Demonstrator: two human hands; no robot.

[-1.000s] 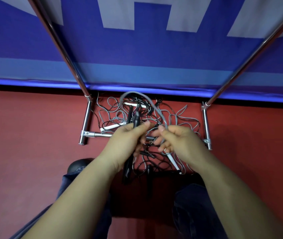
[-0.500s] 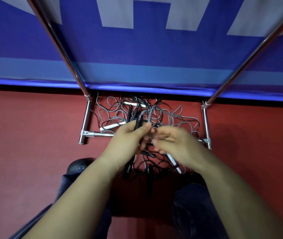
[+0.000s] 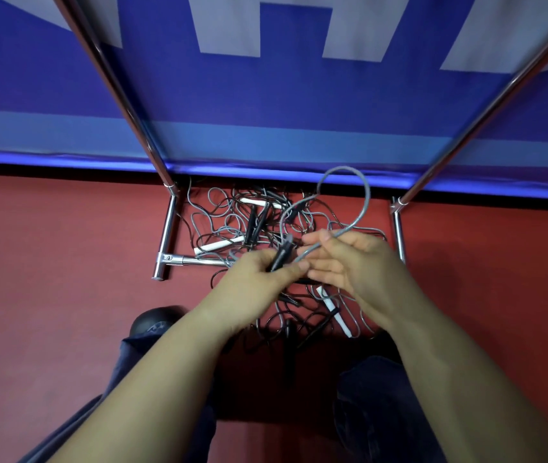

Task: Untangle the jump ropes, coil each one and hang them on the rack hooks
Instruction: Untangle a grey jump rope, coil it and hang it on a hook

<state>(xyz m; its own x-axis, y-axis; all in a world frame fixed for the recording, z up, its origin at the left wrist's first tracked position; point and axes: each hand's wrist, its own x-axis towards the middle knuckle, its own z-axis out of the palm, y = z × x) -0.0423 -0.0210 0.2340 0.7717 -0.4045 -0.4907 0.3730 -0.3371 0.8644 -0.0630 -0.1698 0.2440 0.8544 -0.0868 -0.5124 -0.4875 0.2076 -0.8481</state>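
Since 0.5 s ago grey rope loop (image 3: 364,198) rose. Right hand (image 3: 359,265) pinches it, left hand (image 3: 259,279) grips black handle (image 3: 281,255), apparently two; tangled pile (image 3: 266,228) below.

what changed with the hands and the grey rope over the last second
The grey rope loop, pulled down small half a second ago, now stands up again as a tall loop, further right. The right hand moved slightly right and pinches the rope near the loop's base. The left hand kept its grip on the black handle. The tangled pile on the red floor and the rack stayed put.
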